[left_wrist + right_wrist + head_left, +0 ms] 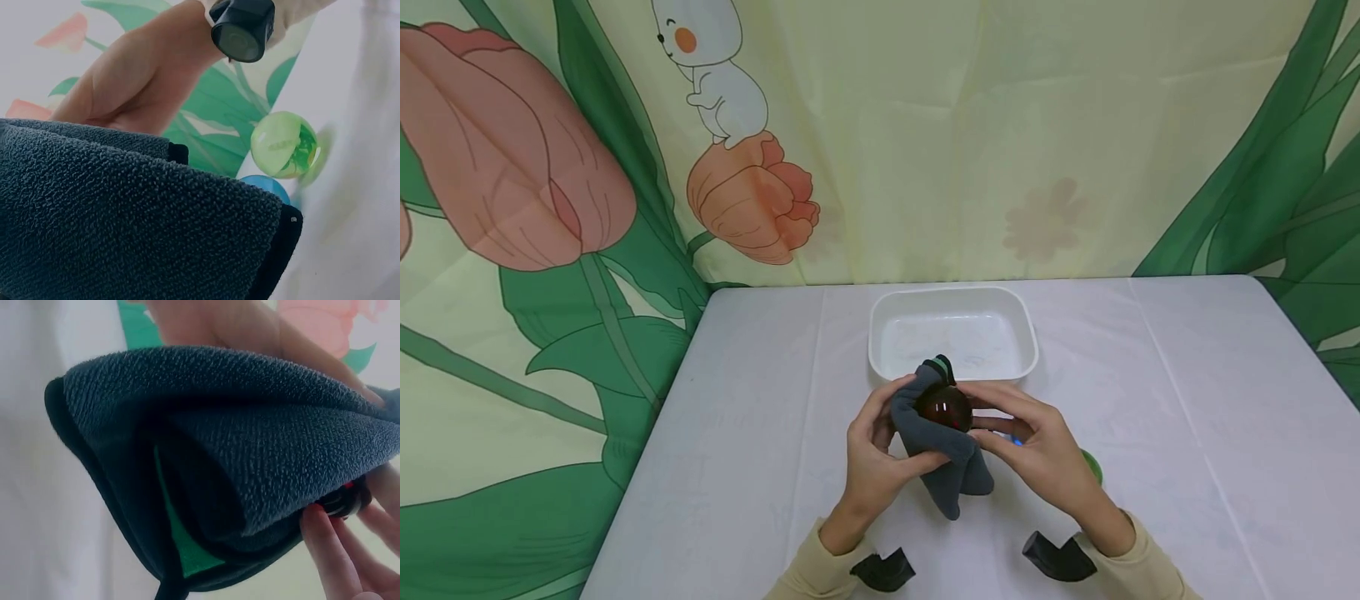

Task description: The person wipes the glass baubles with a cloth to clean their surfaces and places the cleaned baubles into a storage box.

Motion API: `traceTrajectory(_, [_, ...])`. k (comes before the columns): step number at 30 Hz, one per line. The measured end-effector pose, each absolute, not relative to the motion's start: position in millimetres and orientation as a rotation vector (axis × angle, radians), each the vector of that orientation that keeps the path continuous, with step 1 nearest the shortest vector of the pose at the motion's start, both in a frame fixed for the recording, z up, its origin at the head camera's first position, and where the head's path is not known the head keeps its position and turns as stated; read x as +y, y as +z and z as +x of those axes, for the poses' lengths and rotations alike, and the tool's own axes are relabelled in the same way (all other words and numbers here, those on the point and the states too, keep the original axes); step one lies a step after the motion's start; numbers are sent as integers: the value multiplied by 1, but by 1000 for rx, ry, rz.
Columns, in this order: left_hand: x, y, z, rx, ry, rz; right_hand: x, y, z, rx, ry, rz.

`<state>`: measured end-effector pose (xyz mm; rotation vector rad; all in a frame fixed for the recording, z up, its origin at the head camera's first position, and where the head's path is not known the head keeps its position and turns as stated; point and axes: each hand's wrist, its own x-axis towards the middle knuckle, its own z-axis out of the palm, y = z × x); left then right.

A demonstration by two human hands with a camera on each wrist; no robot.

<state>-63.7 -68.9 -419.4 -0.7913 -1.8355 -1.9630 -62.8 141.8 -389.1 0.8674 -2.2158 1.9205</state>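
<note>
A dark grey-blue terry cloth with black edging is folded around a shiny dark red ball, whose top shows in the head view. My left hand grips the cloth from the left, thumb across its front. From the right, my right hand holds the ball and the cloth edge between thumb and fingers. The right wrist view shows fingers on the ball under the cloth, with a bit of green lining inside the fold. Cloth hides most of the left wrist view.
A white rectangular tub stands just behind the cloth. A clear green ball and a blue ball lie on the white-covered table beyond the right hand. A printed curtain hangs behind the table.
</note>
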Motion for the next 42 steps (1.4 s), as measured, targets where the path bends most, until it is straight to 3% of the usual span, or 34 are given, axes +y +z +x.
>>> traceTrajectory(27, [-66, -424, -63, -1845, -1913, -792, 148, -395, -70, -2191, 1464, 1104])
traceTrajectory(36, [-68, -424, -65, -1851, -1953, -792, 147, -393, -70, -2226, 1912, 942])
traceTrajectory(42, [-67, -426, -67, -1856, -1972, -760, 148, -395, -72, -2281, 1902, 925])
